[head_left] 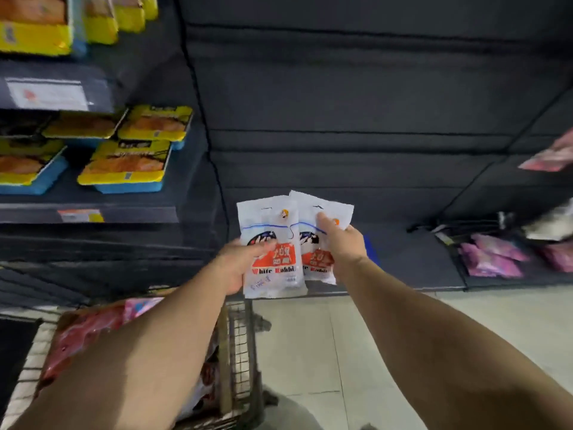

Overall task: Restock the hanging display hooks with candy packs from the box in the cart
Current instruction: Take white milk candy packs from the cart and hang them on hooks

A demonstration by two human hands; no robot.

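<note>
Two white candy packs with red labels are held up side by side in front of the dark back panel (356, 97) of the display. The left hand (240, 263) holds the left pack (273, 262) at its left edge, near the middle of its height; the grip is clamped on this pack, the thumb on the front and the other fingers hidden behind. The right hand (344, 240) holds the right pack (319, 218), which lies partly behind the left pack; its grip is closed on the pack too, with the thumb pressed on the upper front part, near the blue line printed across it. Both packs stand almost upright, and each shows a small hang hole near the top edge. The words "White Rabbit" can be read partly on the left pack.

Below the left pack, under the left forearm, is the wire cart (242, 346). Inside it a cardboard box (224, 352) shows its edge, with red and pink packs (83, 330) in it; what they are exactly I cannot tell.

To the left of the held packs, shelves (93, 212) carry yellow and blue trays (127, 167) with orange pictures. To the right of the held packs, pink bags (493, 256) lie on the low shelf of the display, and one more pink bag (552, 156) is higher at the picture's edge, blurred. The floor (310, 352) under the packs is of light tiles.
</note>
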